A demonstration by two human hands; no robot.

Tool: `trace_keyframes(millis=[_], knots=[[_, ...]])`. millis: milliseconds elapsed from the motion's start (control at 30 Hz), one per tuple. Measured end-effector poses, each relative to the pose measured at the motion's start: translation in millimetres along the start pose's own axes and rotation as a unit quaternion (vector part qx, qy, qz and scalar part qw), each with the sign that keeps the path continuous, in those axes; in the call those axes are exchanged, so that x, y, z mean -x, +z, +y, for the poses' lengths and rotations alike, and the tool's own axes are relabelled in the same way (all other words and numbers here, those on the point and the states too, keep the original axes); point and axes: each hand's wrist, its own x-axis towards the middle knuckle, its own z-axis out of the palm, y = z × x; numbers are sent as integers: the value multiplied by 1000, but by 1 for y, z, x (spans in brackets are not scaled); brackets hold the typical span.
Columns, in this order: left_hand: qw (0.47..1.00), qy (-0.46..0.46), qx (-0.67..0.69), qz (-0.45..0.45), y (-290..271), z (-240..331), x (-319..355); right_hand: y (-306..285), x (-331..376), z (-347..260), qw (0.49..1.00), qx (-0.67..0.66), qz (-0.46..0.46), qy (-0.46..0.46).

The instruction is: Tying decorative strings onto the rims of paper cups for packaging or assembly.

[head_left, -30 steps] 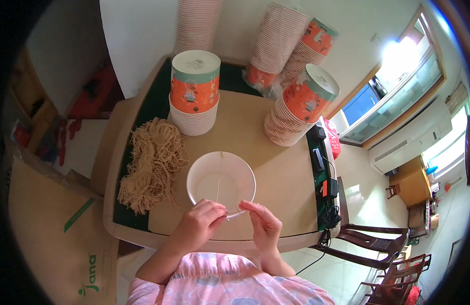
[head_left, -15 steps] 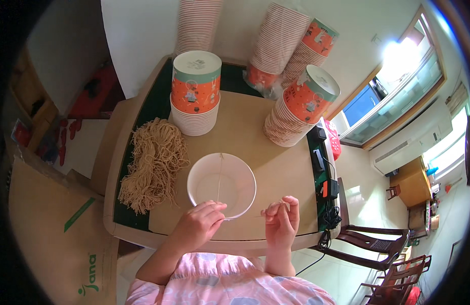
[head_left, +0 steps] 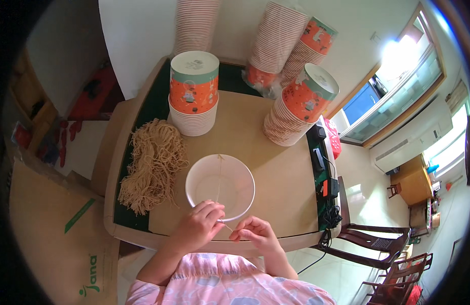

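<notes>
A white paper bucket (head_left: pixel 240 188) stands mouth up near the table's front edge. A thin beige string (head_left: pixel 219 178) is fixed at its far rim and runs across the mouth to the near rim. There my left hand (head_left: pixel 198 223) is closed, pinching the string against the rim. Just right of it, my right hand (head_left: pixel 258 235) is closed on the string's loose end, close to the left fingertips. A thick bundle of beige strings (head_left: pixel 153 165) lies to the left of the bucket.
Upside-down stacks of orange and green paper buckets stand behind, one at left (head_left: pixel 194 96) and one at right (head_left: pixel 301 104). More stacks, one plastic-wrapped (head_left: pixel 275 40), are against the wall. A power strip with cables (head_left: pixel 326 188) runs along the table's right edge. A large cardboard box (head_left: pixel 57 229) is at left.
My right hand has moved left and down, from well apart to right beside the left hand, bringing the string end closer. My left hand has stayed at the near rim.
</notes>
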Motion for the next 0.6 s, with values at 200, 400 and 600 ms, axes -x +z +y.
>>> trace_keyframes(millis=[200, 400, 600], knots=[[999, -7, 38, 6, 4, 0, -4, -4, -8, 9, 992, 58, 89, -66], [1000, -12, 4, -4, 10, -2, -6, 0, -12, 5, 983, 5, 124, -133], [996, -56, 50, 44, 5, 0, -18, 0, -13, 8, 993, 35, 57, -95]])
